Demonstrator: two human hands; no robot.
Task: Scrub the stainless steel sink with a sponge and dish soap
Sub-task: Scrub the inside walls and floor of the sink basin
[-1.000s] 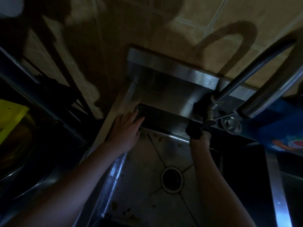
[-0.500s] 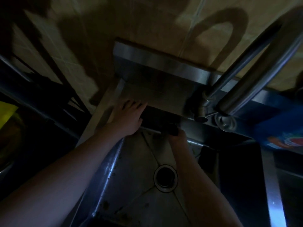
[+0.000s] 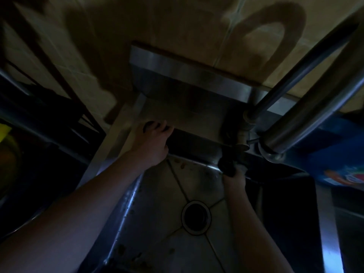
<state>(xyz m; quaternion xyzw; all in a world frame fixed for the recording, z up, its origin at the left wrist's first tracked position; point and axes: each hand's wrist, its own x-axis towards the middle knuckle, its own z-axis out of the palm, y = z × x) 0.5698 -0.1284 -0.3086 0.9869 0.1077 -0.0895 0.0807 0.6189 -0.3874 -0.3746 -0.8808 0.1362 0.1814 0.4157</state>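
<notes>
The stainless steel sink [image 3: 157, 209] fills the lower middle of the dim view, with brown specks on its floor and a round drain [image 3: 196, 215]. My right hand [image 3: 234, 177] grips a dark sponge [image 3: 226, 166] against the sink's back wall, just below the faucet base. My left hand [image 3: 151, 142] rests on the sink's back left corner, fingers curled over the rim. The steel faucet [image 3: 307, 95] rises at the right.
A blue packet [image 3: 344, 154] with a colourful label leans behind the faucet at the right. A steel backsplash [image 3: 187, 69] meets the tiled wall. Dark rack bars and a yellow item [image 3: 4, 131] stand at the left.
My right hand slid the sponge left along the back wall, then back to the right under the faucet. My left hand stayed at the back left corner.
</notes>
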